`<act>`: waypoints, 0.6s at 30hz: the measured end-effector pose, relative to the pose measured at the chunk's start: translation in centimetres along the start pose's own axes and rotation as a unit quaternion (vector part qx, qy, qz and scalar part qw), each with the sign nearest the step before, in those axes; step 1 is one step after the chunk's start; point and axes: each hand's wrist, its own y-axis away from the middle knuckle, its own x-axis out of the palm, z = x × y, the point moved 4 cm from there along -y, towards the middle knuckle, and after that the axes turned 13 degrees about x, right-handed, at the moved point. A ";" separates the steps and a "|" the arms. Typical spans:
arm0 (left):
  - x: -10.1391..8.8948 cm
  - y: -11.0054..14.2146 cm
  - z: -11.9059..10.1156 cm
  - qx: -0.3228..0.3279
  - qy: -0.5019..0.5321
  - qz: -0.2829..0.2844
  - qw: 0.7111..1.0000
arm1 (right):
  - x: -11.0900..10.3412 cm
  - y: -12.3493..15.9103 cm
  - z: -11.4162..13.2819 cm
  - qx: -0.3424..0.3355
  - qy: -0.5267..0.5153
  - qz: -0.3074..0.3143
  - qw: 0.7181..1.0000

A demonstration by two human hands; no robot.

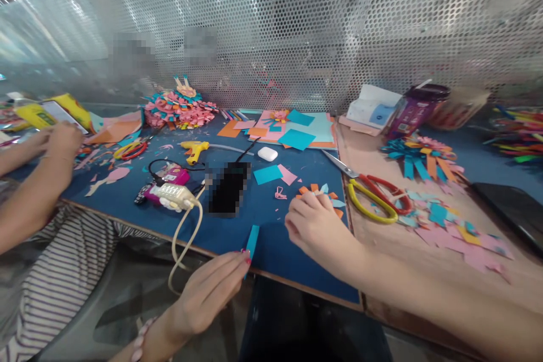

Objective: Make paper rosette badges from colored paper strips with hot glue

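Observation:
My left hand [214,288], at the table's front edge, pinches a narrow blue paper strip [253,237] that points upward and away. A little to the right, my right hand [318,232] has its fingers curled down on an orange and light-blue paper flower [337,203]. The hand covers part of the flower, and its fingertips are hidden. Just left of that hand lies a small pink clip-like piece [280,193]. Scissors [373,192] with red and yellow handles rest to its right. Blue paper [268,174] and pink paper [287,174] lie beyond the hands.
A yellow glue gun [194,151], a white power strip [175,192] with cables, a dark phone-like object [229,189] and a white earbud case [267,154] lie left of centre. Paper scraps [470,243] and a purple cup [416,108] stand right. A person's arms [46,164] are at left.

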 end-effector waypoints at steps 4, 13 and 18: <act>-0.8 -0.1 -0.1 0.001 -0.011 -0.013 1.000 | -0.9 -1.9 -2.1 0.039 0.002 0.002 0.999; 0.1 -0.8 -1.8 0.055 0.036 0.040 0.997 | 2.8 -6.0 -0.6 -0.046 -0.199 0.145 0.968; 1.6 -2.7 -1.7 0.079 0.065 0.037 0.994 | 1.2 -5.9 -2.5 -0.042 -0.224 0.111 0.967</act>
